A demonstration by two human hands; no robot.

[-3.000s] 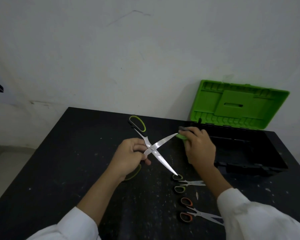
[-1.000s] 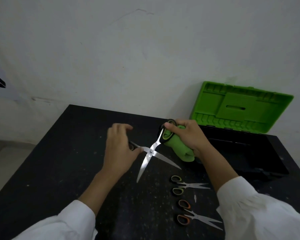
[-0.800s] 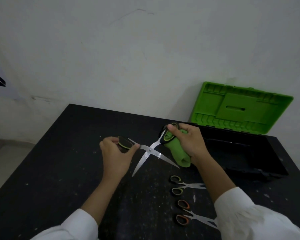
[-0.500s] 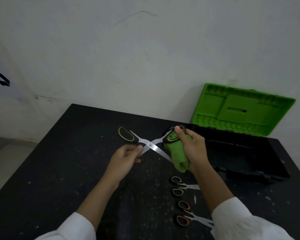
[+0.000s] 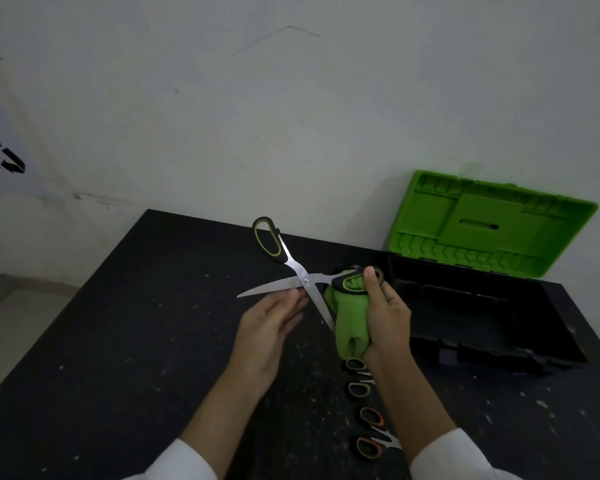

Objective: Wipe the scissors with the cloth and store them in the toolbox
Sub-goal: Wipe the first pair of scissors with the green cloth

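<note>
**Wiping the blades: sort out your grip first**

Large scissors (image 5: 305, 279) are in the air above the black table (image 5: 136, 323), blades spread in a wide X. One green-and-black handle points up and away, free.

Your right hand (image 5: 387, 313) holds two things at once. The green cloth (image 5: 350, 317) is bunched in the palm, and the thumb pins the other handle loop against it.

Your left hand (image 5: 267, 327) is flat, fingers straight, holding nothing. The fingertips are right under the left-pointing blade by the pivot; I cannot tell whether they touch it.

- Let the left hand take the free handle, not the bare blade.
- That frees the cloth. Fold it over one blade's spine and draw from pivot to tip, edge facing away from your fingers.
- Watch the lower blade tip; it sits against the cloth near your right palm.
- Close the blades before the scissors go in.

The toolbox (image 5: 465, 271) is open just to your right, green lid (image 5: 489, 223) up.

Two smaller pairs lie by your right forearm: green-handled scissors (image 5: 357, 375) and orange-handled scissors (image 5: 371, 434). They look to be next.
</note>
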